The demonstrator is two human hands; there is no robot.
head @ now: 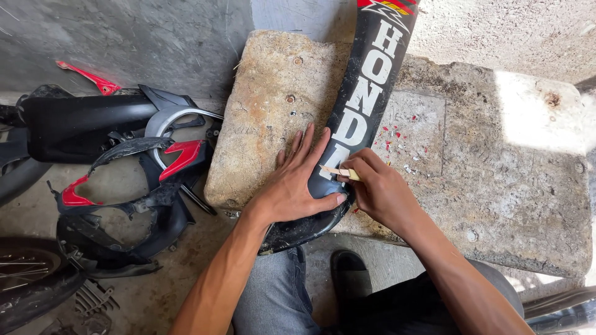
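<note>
Both hands at frame centre: left hand flat, fingers apart, on black panel; right hand fingers clamped on small blade.

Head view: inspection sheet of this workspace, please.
Surface: worn concrete slab, dirty, speckled with red and white flakes.
Job's things: long black panel with white lettering across the slab; small pale blade at a letter's edge.
Clutter: black and red fairing parts on the floor; wheel.
Grips: left hand flat on the panel; right hand pinches the blade.
Cables: nothing seen.
Surroundings: grey wall, concrete floor, person's dark shoe.
</note>
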